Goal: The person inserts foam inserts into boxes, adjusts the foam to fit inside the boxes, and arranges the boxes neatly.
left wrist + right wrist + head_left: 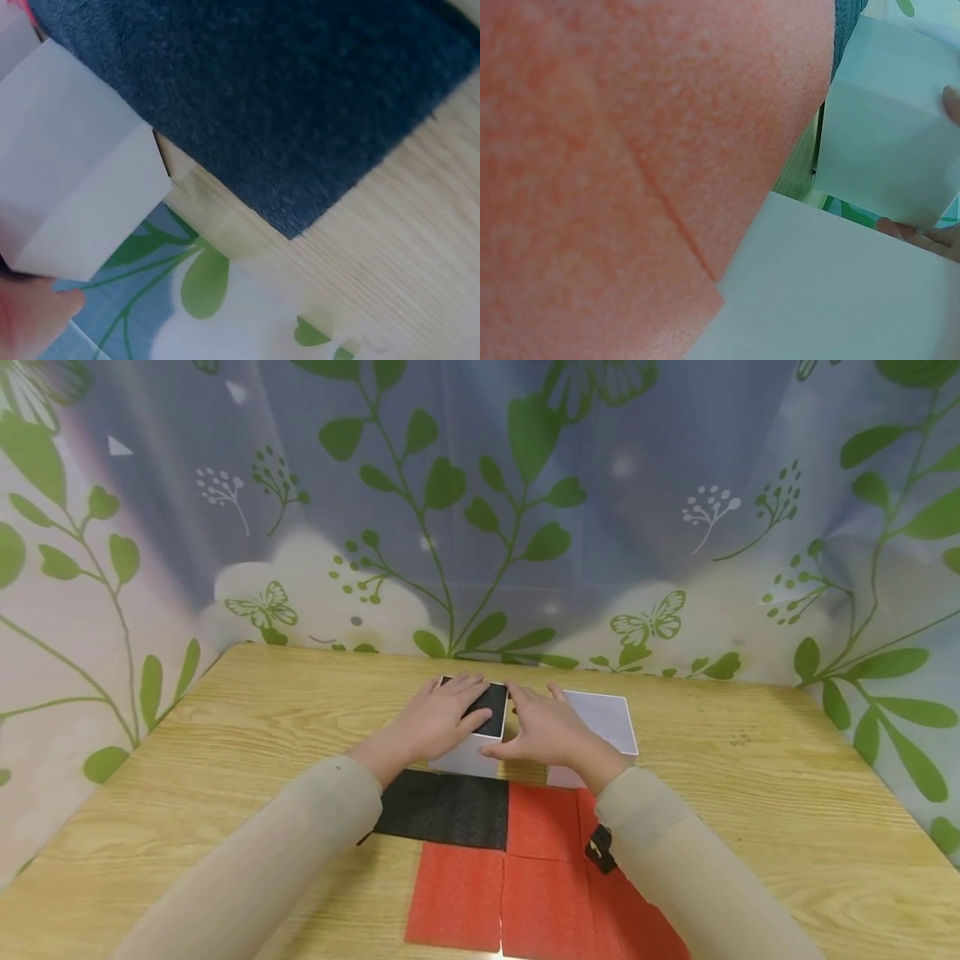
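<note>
My left hand (442, 714) lies with its fingers stretched over the black top (489, 706) of a white-edged box, the thumb out to the right. The pale front of that box (465, 756) faces me. At its right side is my right hand (551, 727), fingers fairly straight, the index fingertip near the far right corner and the thumb reaching across the front. In the left wrist view, a fingertip (67, 301) shows beside the white box (71, 161). The right wrist view shows a thumb tip (952, 103) near the box's pale side (889, 142).
A second white box (606, 718) stands to the right, partly behind my right hand. In front lie black felt squares (468, 810) and several red felt squares (457, 893), edge to edge on the wooden table (787, 843). A leaf-patterned curtain (480, 527) hangs behind.
</note>
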`<state>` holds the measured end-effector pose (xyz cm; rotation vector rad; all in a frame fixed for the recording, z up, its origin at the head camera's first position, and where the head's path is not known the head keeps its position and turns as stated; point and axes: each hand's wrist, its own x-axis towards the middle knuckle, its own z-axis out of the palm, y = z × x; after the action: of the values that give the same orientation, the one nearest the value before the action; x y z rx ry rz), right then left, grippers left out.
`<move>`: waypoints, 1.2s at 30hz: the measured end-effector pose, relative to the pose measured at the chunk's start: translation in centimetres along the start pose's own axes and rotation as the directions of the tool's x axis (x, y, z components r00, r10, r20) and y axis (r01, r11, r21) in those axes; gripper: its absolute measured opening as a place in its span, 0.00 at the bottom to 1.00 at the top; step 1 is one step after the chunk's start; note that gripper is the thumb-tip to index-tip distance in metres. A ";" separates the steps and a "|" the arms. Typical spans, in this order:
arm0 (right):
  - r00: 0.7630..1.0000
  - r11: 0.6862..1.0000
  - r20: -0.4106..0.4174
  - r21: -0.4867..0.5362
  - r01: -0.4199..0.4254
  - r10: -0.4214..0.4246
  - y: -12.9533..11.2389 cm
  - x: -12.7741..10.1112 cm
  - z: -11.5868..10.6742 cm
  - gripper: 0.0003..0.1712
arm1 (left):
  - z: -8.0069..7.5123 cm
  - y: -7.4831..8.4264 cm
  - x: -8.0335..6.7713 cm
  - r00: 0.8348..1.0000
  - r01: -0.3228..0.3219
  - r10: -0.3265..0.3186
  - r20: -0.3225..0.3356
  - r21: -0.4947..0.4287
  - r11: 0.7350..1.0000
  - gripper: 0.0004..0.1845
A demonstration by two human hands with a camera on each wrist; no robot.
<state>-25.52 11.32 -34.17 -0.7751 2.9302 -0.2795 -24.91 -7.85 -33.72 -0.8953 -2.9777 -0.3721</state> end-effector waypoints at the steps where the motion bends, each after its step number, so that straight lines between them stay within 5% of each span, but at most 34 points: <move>1: 1.000 1.000 0.000 0.001 0.000 0.000 0.0 0.0 0.0 0.61 | -0.1 -0.1 -0.1 1.000 0.003 -0.003 -0.009 -0.005 1.000 0.29; 9: 1.000 1.000 -0.001 0.002 0.002 -0.002 0.1 -0.1 0.1 0.62 | 0.1 -1.4 -1.1 0.990 0.051 -0.032 -0.135 0.140 0.989 0.25; 26: 1.000 1.000 -0.007 0.010 -0.003 0.003 0.2 0.0 0.0 0.62 | 0.1 -1.5 -1.5 0.989 0.057 -0.037 -0.143 0.142 0.988 0.25; 36: 1.000 1.000 -0.008 0.009 -0.003 0.003 0.1 0.1 0.0 0.62 | 0.1 -1.3 -1.9 0.975 0.100 -0.049 -0.218 0.230 0.968 0.25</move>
<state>-25.66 11.40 -34.23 -0.7699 2.9357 -0.2962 -24.01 -9.97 -34.24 -0.6741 -2.7880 -0.0950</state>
